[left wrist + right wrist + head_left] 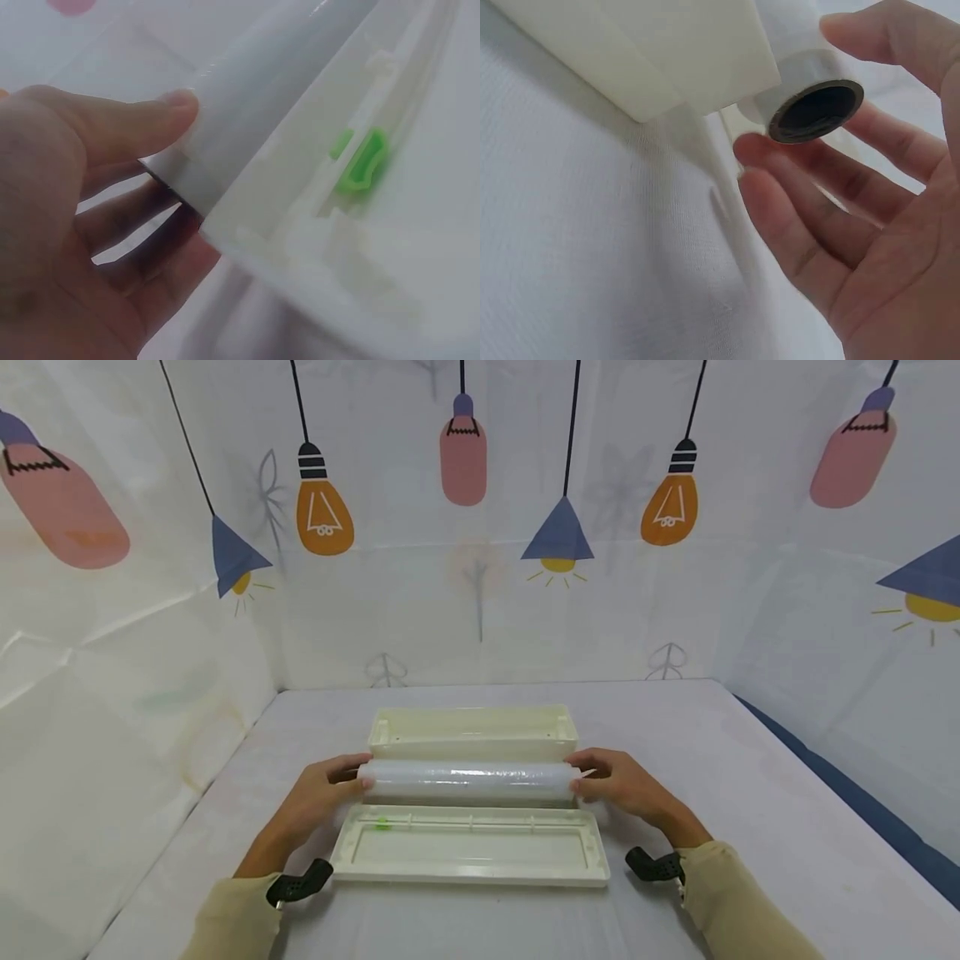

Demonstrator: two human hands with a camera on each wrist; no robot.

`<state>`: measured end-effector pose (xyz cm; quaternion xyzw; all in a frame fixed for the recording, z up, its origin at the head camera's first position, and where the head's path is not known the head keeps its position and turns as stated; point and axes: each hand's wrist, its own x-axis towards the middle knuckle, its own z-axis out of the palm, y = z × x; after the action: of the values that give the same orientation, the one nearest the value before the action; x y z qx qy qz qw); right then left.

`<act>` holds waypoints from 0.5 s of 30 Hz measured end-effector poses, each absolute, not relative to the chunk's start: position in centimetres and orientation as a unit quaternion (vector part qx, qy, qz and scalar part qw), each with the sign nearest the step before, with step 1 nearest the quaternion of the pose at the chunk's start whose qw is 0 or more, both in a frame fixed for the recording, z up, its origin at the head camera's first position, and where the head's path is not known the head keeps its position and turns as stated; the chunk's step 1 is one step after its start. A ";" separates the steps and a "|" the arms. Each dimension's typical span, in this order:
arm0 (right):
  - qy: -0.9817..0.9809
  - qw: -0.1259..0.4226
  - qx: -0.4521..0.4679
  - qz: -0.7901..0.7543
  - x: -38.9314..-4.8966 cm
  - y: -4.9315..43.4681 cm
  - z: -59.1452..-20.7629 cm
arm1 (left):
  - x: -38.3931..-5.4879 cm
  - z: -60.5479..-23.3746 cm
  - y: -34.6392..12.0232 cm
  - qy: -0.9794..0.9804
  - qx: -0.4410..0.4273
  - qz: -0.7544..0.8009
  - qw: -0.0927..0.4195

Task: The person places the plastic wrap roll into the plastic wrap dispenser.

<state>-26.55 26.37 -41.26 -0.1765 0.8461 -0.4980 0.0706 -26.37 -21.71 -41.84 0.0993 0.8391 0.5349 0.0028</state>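
Note:
A shiny roll of cling film [468, 777] lies crosswise between both hands. My left hand [318, 793] grips its left end, and in the left wrist view the thumb [146, 127] presses on the film with the fingers curled beneath. At the other end my right hand [626, 789] holds the roll between thumb and fingers; the right wrist view shows the dark hollow core [816, 112]. Behind the roll is a cream plastic box [472, 748]. In front, a flat cream lid [480, 856] lies inner side up, with a small green slider [364, 161] on its rail.
A white cloth covers the table [750, 835]. White curtains [480, 610] printed with lamps and bulbs rise at the back and both sides. Each wrist carries a black camera mount [300, 882] near the sleeve.

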 end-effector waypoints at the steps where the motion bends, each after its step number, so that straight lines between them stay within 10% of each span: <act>1: 0.843 0.070 -0.176 -0.503 -26.5 26.4 -41.2 | -26.4 -41.8 -21.7 0.838 0.099 0.537 0.000; 15: 0.813 0.043 -0.182 -0.551 -26.4 26.1 -40.8 | -26.5 -41.6 -21.2 0.821 0.077 0.565 -0.022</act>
<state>-26.39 26.08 -40.84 -0.1821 0.8135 -0.5506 0.0434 -26.50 -21.22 -41.65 0.0767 0.8213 0.5648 -0.0223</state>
